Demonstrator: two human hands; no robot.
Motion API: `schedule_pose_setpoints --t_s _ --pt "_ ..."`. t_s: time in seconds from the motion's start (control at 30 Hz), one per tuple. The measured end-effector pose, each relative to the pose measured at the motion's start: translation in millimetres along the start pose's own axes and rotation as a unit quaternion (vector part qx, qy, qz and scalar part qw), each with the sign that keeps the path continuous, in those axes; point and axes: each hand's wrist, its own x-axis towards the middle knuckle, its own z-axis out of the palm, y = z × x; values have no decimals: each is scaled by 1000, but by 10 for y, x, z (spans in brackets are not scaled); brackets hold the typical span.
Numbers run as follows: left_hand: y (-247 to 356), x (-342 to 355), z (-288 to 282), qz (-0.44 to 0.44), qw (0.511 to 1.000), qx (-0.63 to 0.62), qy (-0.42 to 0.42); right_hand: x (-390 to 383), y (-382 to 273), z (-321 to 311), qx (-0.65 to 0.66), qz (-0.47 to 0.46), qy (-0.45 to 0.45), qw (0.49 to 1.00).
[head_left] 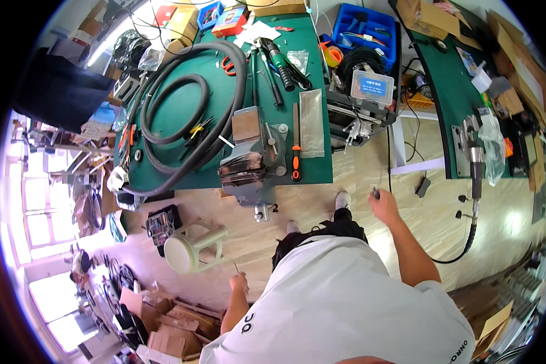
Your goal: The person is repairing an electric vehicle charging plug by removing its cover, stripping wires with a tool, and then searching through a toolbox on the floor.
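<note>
My right hand (385, 207) is off to the right of my body, over the floor, its fingers closed round a small dark object (376, 193) too small to name. On the other side my left hand (239, 283) hangs low near a cream plastic stool (185, 250). It is closed, and a short thin rod-like piece (236, 266) sticks out of it. Ahead of me, a grey bench vise (247, 162) is fixed at the front edge of the green workbench (309, 173). A file with an orange and black handle (296, 159) lies right of it, beside a clear plastic sleeve (311, 124).
Thick black hose (239, 79) lies coiled across the bench's left, near long-handled tools (276, 67) and red-handled scissors (227, 65). A blue bin (365, 30) stands behind a clear-lidded box (373, 86). At right, a second green bench (434, 79) carries a crimping-style head (472, 142) with a trailing hose.
</note>
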Motion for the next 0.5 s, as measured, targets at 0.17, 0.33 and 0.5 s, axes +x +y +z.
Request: schedule_pose_setpoints --t_s 0.17,0.33,0.5 --pt "-1112 -339 909 90 961 251 -78 764 241 -301 81 6 9 997" --pt "-627 -542 1250 79 992 81 -54 1072 217 -183 40 -43 -30 998" --pt "763 -1014 757 -70 964 -253 43 1086 -735 -212 1 -63 -97 993"
